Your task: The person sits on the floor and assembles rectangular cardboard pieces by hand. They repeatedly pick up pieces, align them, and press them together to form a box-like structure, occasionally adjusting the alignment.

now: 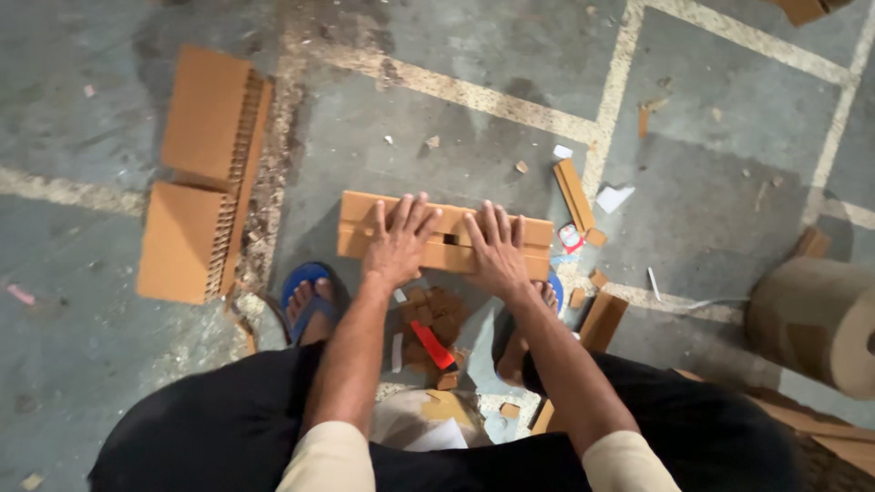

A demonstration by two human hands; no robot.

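Note:
A long brown cardboard piece [355, 226] lies flat on the concrete floor in front of me. My left hand [399, 241] presses down on its left half with fingers spread. Flat on the right half rests my right hand [497, 251], fingers also apart. A small dark slot in the cardboard shows between the two hands. Neither hand grips anything. Below the hands, between my sandalled feet, lies a red-handled cutter [433, 346] on small cardboard scraps.
A stack of thick honeycomb cardboard slabs [205, 173] lies at the left. A narrow cardboard strip [574, 193] and scraps sit right of the piece. A large brown paper roll [816, 319] stands at the right edge. Pale painted lines cross the floor.

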